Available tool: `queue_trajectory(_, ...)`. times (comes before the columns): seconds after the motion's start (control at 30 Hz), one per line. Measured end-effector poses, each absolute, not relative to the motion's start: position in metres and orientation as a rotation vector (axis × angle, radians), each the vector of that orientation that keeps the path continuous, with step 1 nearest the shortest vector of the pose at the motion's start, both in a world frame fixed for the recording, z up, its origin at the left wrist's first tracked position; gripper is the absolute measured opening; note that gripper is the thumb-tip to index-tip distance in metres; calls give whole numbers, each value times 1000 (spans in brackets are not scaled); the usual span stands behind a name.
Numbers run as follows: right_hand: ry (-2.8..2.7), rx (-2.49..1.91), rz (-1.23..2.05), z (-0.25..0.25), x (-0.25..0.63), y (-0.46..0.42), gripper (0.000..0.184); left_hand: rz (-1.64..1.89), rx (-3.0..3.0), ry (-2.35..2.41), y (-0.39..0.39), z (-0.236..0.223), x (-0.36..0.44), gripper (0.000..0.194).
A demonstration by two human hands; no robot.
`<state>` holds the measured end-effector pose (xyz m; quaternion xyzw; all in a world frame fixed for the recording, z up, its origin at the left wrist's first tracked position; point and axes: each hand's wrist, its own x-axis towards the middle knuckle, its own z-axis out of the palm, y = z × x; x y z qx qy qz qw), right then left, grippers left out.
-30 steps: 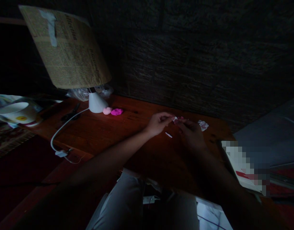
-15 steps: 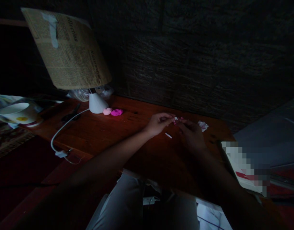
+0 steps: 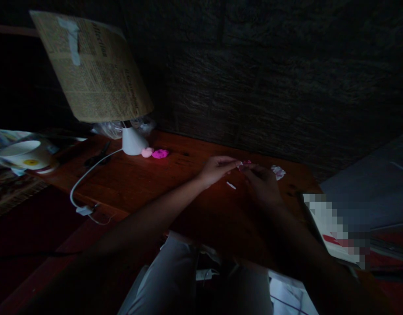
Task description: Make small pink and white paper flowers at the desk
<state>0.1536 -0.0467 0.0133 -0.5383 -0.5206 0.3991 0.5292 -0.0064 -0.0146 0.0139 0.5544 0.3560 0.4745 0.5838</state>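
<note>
My left hand [image 3: 217, 169] and my right hand [image 3: 263, 183] meet over the wooden table, fingertips pinched together. Between them is a small white and pink piece [image 3: 241, 166], mostly covered by the fingers; its exact kind is too small to make out. Just behind the right fingers a bit of pink [image 3: 247, 162] shows. A thin white strip [image 3: 231, 185] lies on the wood below the hands. To the right of my right hand rests a crumpled pale pink and white piece [image 3: 278, 172], perhaps paper.
A lamp with a newsprint shade [image 3: 96, 70] and white base [image 3: 133, 142] stands at the left. Pale pink [image 3: 147, 152] and bright pink [image 3: 160, 153] lumps lie beside it. Dark scissors [image 3: 98, 158], a white cable [image 3: 77, 183] and a white cup [image 3: 27, 155] are farther left.
The fingers have shifted slightly around the small piece, and less of its white part shows now. My arms and the other things on the table stay put.
</note>
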Motion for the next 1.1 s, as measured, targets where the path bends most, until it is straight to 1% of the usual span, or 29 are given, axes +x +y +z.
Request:
queue_trajectory(0.2, -1378, -1261, 869, 9, 156, -46, 41, 1110, 1307, 756, -10, 7, -7, 43)
queue_trajectory(0.37, -1460, -1273, 904, 12, 156, -48, 40, 1089, 1278, 735, -10, 6, -6, 44)
queue_trajectory(0.57, -1462, -1274, 919, 12, 155, -49, 39, 1098, 1250, 777, -14, 11, -5, 33)
queue_trajectory(0.63, -1462, -1269, 914, 11, 155, -48, 40, 1083, 1244, 791, -13, 12, -4, 32)
queue_trajectory(0.87, -1477, -1248, 876, 10, 157, -48, 39, 1079, 1298, 727, -10, 7, -5, 35)
queue_trajectory(1.1, -1421, -1257, 914, 12, 154, -49, 41, 1049, 1335, 729, -7, 6, -7, 40)
